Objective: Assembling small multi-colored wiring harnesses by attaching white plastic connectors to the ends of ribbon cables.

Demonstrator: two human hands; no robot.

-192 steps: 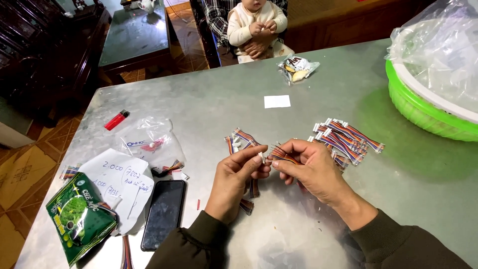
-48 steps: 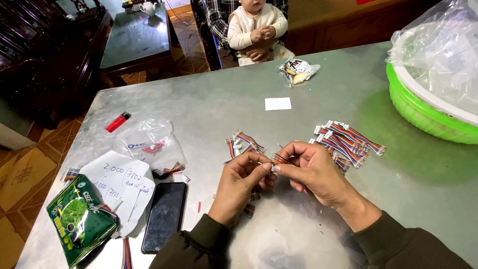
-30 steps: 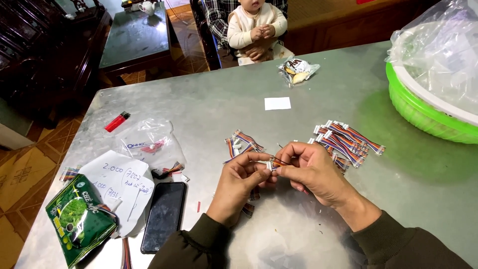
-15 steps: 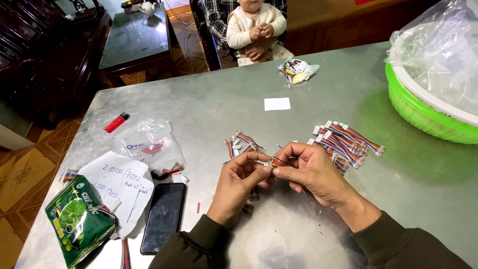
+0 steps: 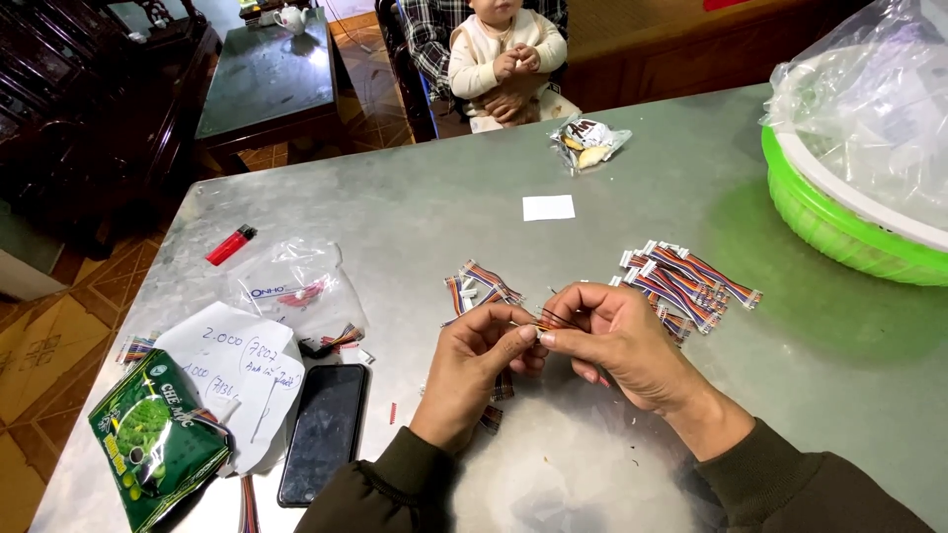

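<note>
My left hand (image 5: 476, 367) and my right hand (image 5: 614, 336) meet over the middle of the grey metal table (image 5: 415, 197). Both pinch a short multicoloured ribbon cable (image 5: 541, 324) between thumb and fingertips. A small heap of the same cables (image 5: 476, 284) lies just beyond my left hand. A larger pile of cables with white connectors (image 5: 683, 280) lies to the right of my right hand.
A black phone (image 5: 324, 432), handwritten paper notes (image 5: 235, 373), a green packet (image 5: 156, 444), a clear plastic bag (image 5: 294, 288) and a red lighter (image 5: 230, 245) lie at left. A green basket (image 5: 839, 237) with plastic bags stands at right. A small child (image 5: 502, 59) sits beyond the far edge, near a snack wrapper (image 5: 587, 144) and a white slip (image 5: 548, 207).
My hands stay together on the cable, with only small finger movements; they have shifted slightly lower and closer. Nothing else on the table has moved.
</note>
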